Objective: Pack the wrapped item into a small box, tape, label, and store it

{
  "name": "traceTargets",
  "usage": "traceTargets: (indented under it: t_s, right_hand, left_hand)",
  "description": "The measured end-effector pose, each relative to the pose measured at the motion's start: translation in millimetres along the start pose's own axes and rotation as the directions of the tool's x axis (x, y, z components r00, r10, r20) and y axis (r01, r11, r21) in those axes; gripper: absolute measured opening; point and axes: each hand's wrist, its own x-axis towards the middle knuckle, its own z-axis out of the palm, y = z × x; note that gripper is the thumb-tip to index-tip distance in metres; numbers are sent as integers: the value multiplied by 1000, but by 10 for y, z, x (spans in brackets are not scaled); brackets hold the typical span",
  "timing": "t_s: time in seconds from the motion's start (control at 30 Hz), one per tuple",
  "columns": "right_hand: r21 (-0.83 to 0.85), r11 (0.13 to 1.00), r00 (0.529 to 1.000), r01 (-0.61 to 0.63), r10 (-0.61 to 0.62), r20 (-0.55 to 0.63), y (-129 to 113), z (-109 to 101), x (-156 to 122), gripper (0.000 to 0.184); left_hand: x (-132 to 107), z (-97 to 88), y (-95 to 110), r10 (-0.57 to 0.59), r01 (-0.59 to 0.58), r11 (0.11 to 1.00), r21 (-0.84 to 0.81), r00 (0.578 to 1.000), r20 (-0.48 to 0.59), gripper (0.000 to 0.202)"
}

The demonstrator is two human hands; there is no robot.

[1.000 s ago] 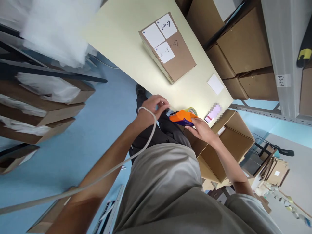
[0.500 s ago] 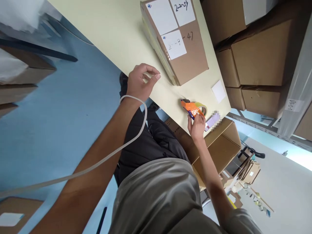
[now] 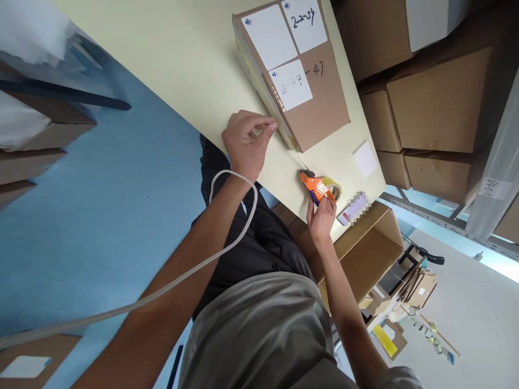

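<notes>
My right hand (image 3: 322,219) is closed around an orange tape dispenser (image 3: 314,186) that carries a roll of yellowish tape (image 3: 334,189). A faint clear strip runs from the dispenser to the near corner of a taped cardboard box (image 3: 324,102). White labels and handwriting cover the top of this box. Beside its long side, my left hand (image 3: 247,143) has thumb and forefinger pinched together, close to the box edge. Whether tape is between those fingertips, I cannot make out. A pale cord (image 3: 194,268) loops round my left wrist.
The box lies on a cream table (image 3: 170,59). A phone (image 3: 352,209) and a white paper slip (image 3: 365,159) lie near the table's end. An open carton (image 3: 371,256) stands below that end. Shelves with cartons (image 3: 441,102) line the far side.
My left hand has moved right, with its pinched fingertips now nearer the box's side. The dispenser in my right hand has shifted slightly left. The view has tilted a little.
</notes>
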Motion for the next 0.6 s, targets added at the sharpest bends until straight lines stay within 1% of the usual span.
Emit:
traceTargets:
  t_s: [0.13,0.23,0.3,0.37,0.43,0.5,0.6]
  right_hand:
    - [-9,999,999,31,-32,-36,-73,72,-61,29]
    - [-41,997,994,69,-72,-85,-151,136,-90,21]
    - [-64,993,988,94,-101,-118,-213,167,-101,19]
    - [-77,992,985,101,-110,-134,-272,187,-111,19]
    - [-76,993,985,92,-102,-138,-318,196,-126,20]
    - [-64,994,986,86,-94,-137,-345,200,-146,21]
    - [-42,995,990,90,-94,-108,-361,203,-179,25]
  left_hand:
    - [-15,97,65,-70,69,997,-47,997,-30,27]
    - [-22,213,138,-120,109,987,-118,988,-93,34]
    - [-32,304,205,-189,166,971,-174,974,-124,42]
    - [-47,390,267,-256,220,951,-219,954,-153,54]
    - [-67,462,308,-283,235,943,-233,939,-196,62]
    - [-94,522,331,-293,242,942,-232,931,-217,59]
    - [-144,614,362,-326,280,928,-244,929,-177,51]
